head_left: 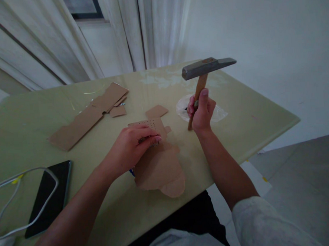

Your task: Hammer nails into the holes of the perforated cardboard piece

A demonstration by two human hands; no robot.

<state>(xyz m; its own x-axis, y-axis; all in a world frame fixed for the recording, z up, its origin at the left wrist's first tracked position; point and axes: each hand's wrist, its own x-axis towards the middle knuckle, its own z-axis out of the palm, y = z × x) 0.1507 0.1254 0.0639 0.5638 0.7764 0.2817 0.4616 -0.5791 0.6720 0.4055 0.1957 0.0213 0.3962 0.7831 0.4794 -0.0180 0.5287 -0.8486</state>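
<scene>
My right hand (203, 112) grips the wooden handle of a hammer (205, 65), held up above the table with its steel head at the top. A cut piece of cardboard (159, 169) lies on the table near me, and rows of small holes dot its far part. On that holed part rests my left hand (136, 143), its thumb and forefinger pinched together. Whatever is between those fingertips is too small or hidden to make out. A bit of something blue shows under the cardboard's left edge.
Cardboard strips (82, 126) lie at the left back, and a small cardboard scrap (156, 111) is beyond my left hand. Clear plastic (219, 113) lies behind my right hand. A black tablet (50, 198) with a white cable (36, 220) across it is at the left.
</scene>
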